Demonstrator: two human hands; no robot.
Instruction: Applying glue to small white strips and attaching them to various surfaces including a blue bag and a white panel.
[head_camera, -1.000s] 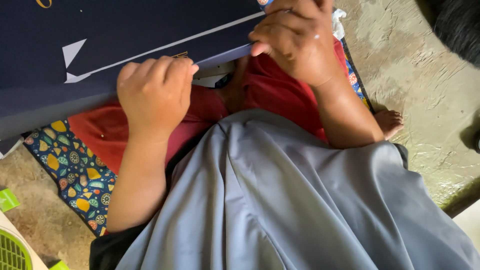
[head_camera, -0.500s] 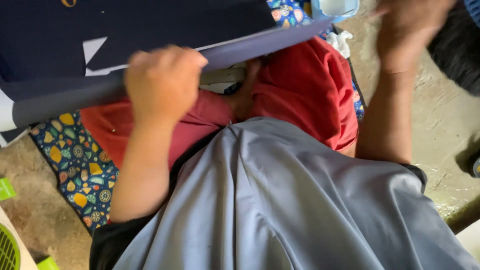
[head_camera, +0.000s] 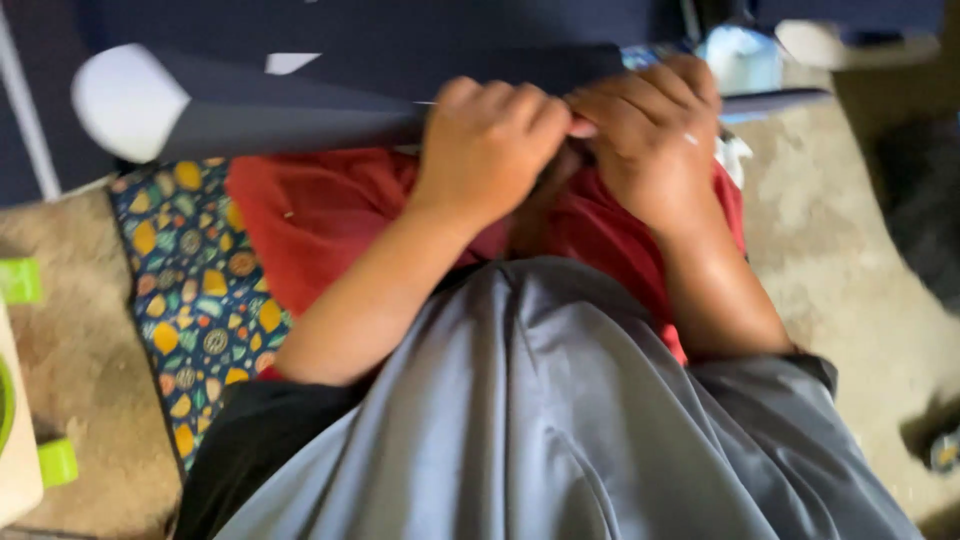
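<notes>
A large dark navy sheet (head_camera: 330, 110) with white patches lies folded across the top of the view, over my lap. My left hand (head_camera: 485, 150) is closed on its near edge, knuckles up. My right hand (head_camera: 655, 140) sits right beside it, fingers curled on the same edge, the two hands touching. Below them are my red trousers (head_camera: 320, 210) and grey shirt (head_camera: 540, 420). What lies under the sheet is hidden.
A patterned blue mat (head_camera: 195, 300) with yellow and orange shapes lies under me on a rough concrete floor (head_camera: 830, 250). Green and beige plastic objects (head_camera: 20, 400) sit at the left edge. A pale blue item (head_camera: 740, 55) rests beyond the sheet.
My right hand came down from the upper right and now grips the sheet's edge next to my left hand. The sheet has folded over toward me.
</notes>
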